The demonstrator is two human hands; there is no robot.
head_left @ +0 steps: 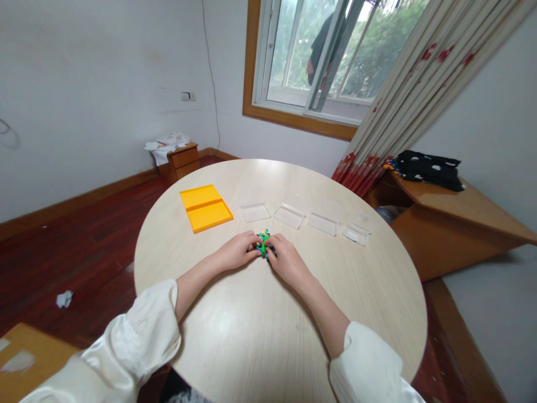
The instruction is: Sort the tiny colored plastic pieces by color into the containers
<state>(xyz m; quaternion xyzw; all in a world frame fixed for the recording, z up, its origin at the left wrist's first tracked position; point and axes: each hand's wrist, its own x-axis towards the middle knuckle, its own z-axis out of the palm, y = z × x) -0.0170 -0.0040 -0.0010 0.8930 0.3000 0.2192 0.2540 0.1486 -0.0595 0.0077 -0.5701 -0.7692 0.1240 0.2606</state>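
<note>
Near the middle of the round table, a small heap of multicoloured plastic pieces (264, 247) lies between my hands, with green, blue, yellow and red showing. My left hand (240, 251) curls around the heap from the left, its fingers and thumb touching the pieces. From the other side my right hand (287, 258) closes in the same way, fingertips on the heap. The pieces are too small to tell their exact kind, and the fingers partly cover them. Just beyond the hands stand clear plastic trays, the nearest being a clear tray (255, 212) and another clear tray (288, 216).
On the table (251, 336), an open yellow case (208, 215) lies to the left. Two more clear boxes, a middle one (322, 224) and a right one (356, 234), continue the row. A tilted wooden cabinet (453, 224) stands right of the table, beside the curtain (403, 95).
</note>
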